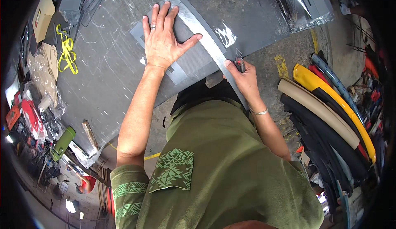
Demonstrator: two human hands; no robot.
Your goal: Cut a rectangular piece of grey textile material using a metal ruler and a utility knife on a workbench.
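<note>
My left hand point(162, 46) lies flat with its fingers spread, a ring on one of them. It presses on a grey sheet piece point(197, 62) with lighter grey bands, and its fingertips and thumb touch a long metal straightedge point(206, 42). The straightedge runs slantwise across the table and past its near edge toward my body. At that edge my right hand point(247, 80) is closed around a utility knife point(239, 64) with red and dark parts. The right thumb rests against the straightedge. Most of the knife's handle is hidden in the hand.
The dark, scratched table point(99, 60) bears a yellow strap point(66, 53), a cardboard box point(43, 18) and plastic-wrapped grey material point(311, 4). Rolls of material, including a yellow roll point(330, 90) and a beige roll point(317, 113), stand to the right. A person in red point(86, 184) is at lower left.
</note>
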